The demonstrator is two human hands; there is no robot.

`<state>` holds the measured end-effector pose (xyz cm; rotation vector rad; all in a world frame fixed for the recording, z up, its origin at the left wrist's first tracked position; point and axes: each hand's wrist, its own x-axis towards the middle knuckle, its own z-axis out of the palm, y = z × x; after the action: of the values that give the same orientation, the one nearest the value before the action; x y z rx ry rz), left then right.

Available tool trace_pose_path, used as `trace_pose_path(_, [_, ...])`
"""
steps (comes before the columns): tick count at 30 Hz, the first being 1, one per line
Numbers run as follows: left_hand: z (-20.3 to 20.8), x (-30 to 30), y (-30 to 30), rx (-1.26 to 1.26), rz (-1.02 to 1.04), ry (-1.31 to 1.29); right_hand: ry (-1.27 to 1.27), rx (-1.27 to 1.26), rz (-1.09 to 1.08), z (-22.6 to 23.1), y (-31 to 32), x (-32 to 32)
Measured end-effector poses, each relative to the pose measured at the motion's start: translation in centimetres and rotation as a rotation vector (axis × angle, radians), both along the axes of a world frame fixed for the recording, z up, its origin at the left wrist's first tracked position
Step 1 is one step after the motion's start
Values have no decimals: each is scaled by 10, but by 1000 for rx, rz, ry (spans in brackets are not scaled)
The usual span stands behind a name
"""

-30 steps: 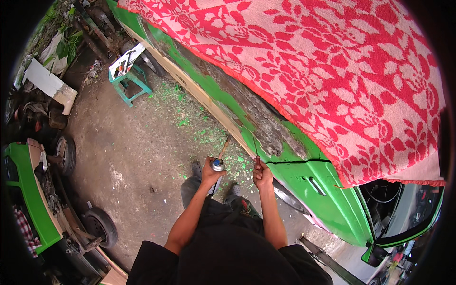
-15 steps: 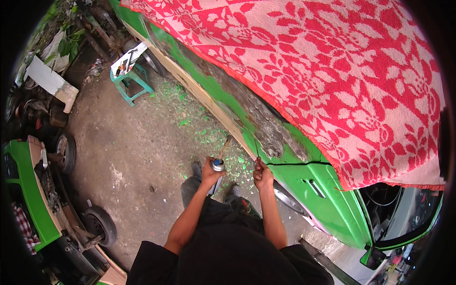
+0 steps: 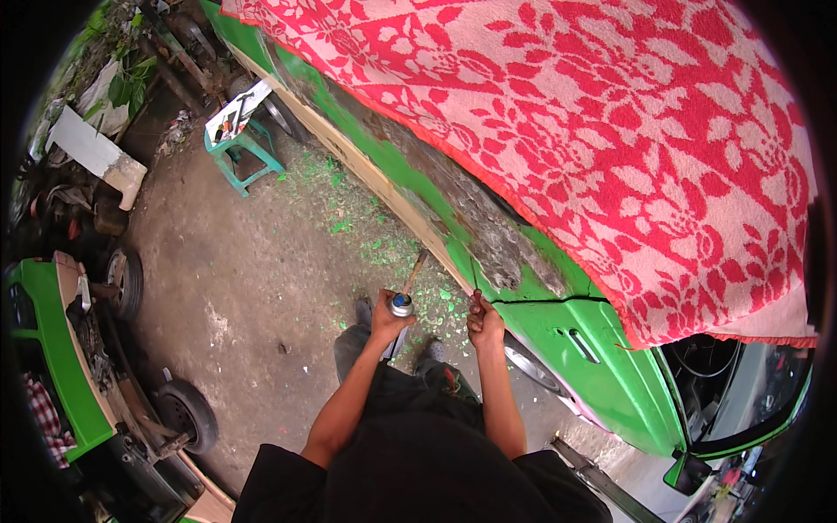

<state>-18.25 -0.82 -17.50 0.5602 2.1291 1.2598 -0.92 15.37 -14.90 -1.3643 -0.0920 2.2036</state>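
Observation:
My left hand (image 3: 383, 322) is closed round a can (image 3: 402, 307) with a silver rim and a blue centre on top. Beyond that hand a brown, stick-like piece (image 3: 415, 272) points forward; I cannot tell whether it joins the can. My right hand (image 3: 486, 326) grips a thin screwdriver-like tool (image 3: 473, 272), its dark shaft pointing up over the edge of a green car body (image 3: 540, 261). Whether the tip touches the panel is unclear. Just ahead of the tool, the body shows a rough, bare grey-brown patch (image 3: 497, 248) bordered by green paint.
A red and pink floral cloth (image 3: 593, 157) covers much of the car. Green paint flakes (image 3: 375, 235) litter the floor along its side. A teal stool (image 3: 247, 161) with a hammer and other tools stands at the far left. Another green vehicle part (image 3: 61, 357) and loose wheels (image 3: 187, 414) lie left.

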Motion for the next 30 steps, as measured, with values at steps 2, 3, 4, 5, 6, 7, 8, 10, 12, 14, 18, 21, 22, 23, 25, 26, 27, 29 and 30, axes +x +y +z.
trace_pose_path(2, [-10, -2, -2, 34, 9, -21, -23, 34, 18, 0, 1, -7])
trace_pose_path(3, [-15, -3, -4, 51, 14, -32, -34, 51, 26, 0, 1, -12])
trace_pose_path(4, [-13, -2, -3, 56, 13, -27, -56, 21, 22, -4, 2, -18])
trace_pose_path(5, [-10, -1, -3, 61, 12, -22, -33, 28, 23, -6, 1, -11])
trace_pose_path(6, [-8, 1, -3, 66, 10, -17, -11, 36, 22, -6, -3, 0])
trace_pose_path(7, [-2, 0, -1, 42, 3, -27, 17, 48, 25, -6, -5, 6])
trace_pose_path(8, [2, 2, -1, 16, 2, -40, 4, 50, -3, 0, -10, 12])
trace_pose_path(10, [3, 5, -1, 6, 1, -54, -21, 74, 15, 10, -16, 19])
trace_pose_path(12, [-3, 7, 0, 37, -1, -57, -53, 97, 34, 19, -19, 23])
trace_pose_path(14, [0, 10, 2, 48, -18, -61, -88, 125, 49, 26, -21, 21])
trace_pose_path(18, [-3, 16, 6, 77, -34, -94, -108, 150, 37, 38, -25, 27])
trace_pose_path(21, [6, 22, 9, 32, -50, -63, -95, 158, 39, 43, -25, 31])
trace_pose_path(22, [7, 22, 9, 24, -57, -57, -99, 157, 38, 45, -24, 31])
trace_pose_path(23, [8, 23, 9, 16, -64, -51, -103, 156, 38, 47, -24, 32])
trace_pose_path(25, [8, 24, 9, 14, -74, -55, -100, 150, 53, 43, -23, 35])
trace_pose_path(26, [8, 25, 9, 20, -77, -66, -98, 147, 60, 40, -22, 36])
trace_pose_path(27, [8, 25, 9, 26, -80, -77, -99, 140, 58, 37, -20, 36])
trace_pose_path(29, [4, 27, 8, 43, -71, -75, -99, 123, 57, 32, -18, 34])
trace_pose_path(30, [2, 27, 7, 51, -67, -74, -87, 123, 66, 30, -18, 35])
